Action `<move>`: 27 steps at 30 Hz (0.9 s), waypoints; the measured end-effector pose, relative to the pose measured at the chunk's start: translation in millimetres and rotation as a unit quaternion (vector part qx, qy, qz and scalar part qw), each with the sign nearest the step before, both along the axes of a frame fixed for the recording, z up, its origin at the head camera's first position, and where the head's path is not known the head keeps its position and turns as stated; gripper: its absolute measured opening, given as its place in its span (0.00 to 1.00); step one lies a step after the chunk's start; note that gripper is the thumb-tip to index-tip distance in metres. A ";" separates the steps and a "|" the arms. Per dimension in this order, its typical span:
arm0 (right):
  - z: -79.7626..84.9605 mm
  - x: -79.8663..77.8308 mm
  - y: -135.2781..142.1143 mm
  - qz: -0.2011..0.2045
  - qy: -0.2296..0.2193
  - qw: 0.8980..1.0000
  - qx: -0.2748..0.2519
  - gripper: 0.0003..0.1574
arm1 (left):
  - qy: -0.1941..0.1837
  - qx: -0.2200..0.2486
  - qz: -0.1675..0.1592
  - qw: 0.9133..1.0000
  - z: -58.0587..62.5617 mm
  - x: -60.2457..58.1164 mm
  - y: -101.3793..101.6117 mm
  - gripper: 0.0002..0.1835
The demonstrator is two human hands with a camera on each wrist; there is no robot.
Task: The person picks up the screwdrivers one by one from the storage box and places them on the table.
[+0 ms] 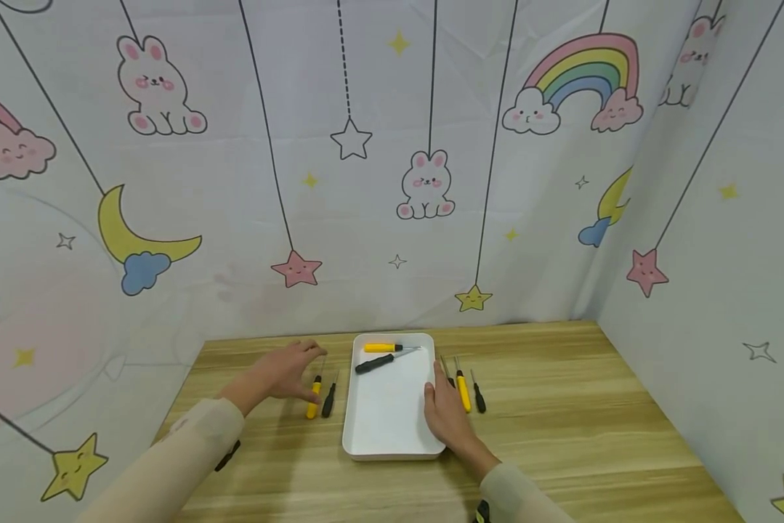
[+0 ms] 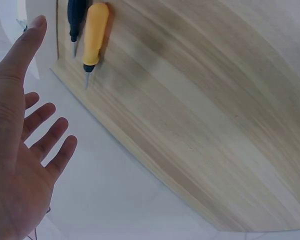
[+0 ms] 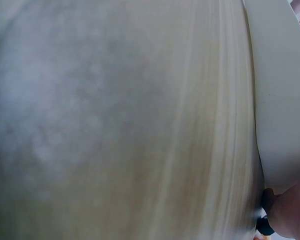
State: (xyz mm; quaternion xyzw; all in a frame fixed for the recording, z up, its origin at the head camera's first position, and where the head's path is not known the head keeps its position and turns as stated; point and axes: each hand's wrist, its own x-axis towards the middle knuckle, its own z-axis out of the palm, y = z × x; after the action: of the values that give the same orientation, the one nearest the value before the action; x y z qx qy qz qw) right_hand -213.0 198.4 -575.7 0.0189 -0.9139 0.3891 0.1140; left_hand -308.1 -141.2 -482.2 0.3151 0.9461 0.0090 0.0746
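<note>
In the head view my left hand [image 1: 285,372] hovers over a yellow screwdriver [image 1: 314,401] left of the tray, beside a black screwdriver [image 1: 329,401]. The left wrist view shows its fingers spread, apart from the yellow handle [image 2: 96,30]. My right hand [image 1: 453,415] holds the right edge of a white tray [image 1: 392,428], thumb over the rim. Inside the tray's far end lie a yellow screwdriver [image 1: 380,348] and a black screwdriver [image 1: 375,365]. Right of it lie a yellow screwdriver [image 1: 463,394], a black screwdriver [image 1: 479,398] and a partly hidden dark one.
A wooden table [image 1: 562,421] carries everything. Printed curtains [image 1: 392,240] stand behind and at the sides. A dark object [image 1: 227,456] lies partly under the left sleeve; another dark object [image 1: 482,512] shows by the right sleeve.
</note>
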 end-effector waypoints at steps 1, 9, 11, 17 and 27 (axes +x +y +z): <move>-0.3 -0.1 -0.2 0.000 0.003 1.000 0.000 0.35 | 0.003 0.002 -0.003 1.000 1.7 -0.3 0.3 0.55; -2.1 -0.7 -1.2 -0.003 0.007 1.000 0.002 0.35 | 0.035 0.021 -0.024 0.999 18.1 -0.2 3.2 0.52; -2.4 -0.2 -1.7 -0.002 0.000 1.000 0.002 0.36 | 0.040 0.022 -0.025 0.999 21.7 -0.2 3.3 0.52; -2.1 0.5 -2.1 -0.002 -0.005 1.000 0.003 0.36 | 0.048 0.028 -0.031 0.998 28.1 -1.8 5.0 0.53; -0.3 -0.6 -1.1 0.000 0.005 1.000 0.005 0.35 | 0.046 0.051 -0.034 0.997 28.7 -2.1 22.4 0.48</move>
State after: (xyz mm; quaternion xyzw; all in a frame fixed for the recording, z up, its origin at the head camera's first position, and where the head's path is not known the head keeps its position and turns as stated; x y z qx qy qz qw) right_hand -213.6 197.3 -576.0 0.0215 -0.9152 0.3846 0.1184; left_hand -310.2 -118.8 -453.5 0.3507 0.9355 0.0398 0.0152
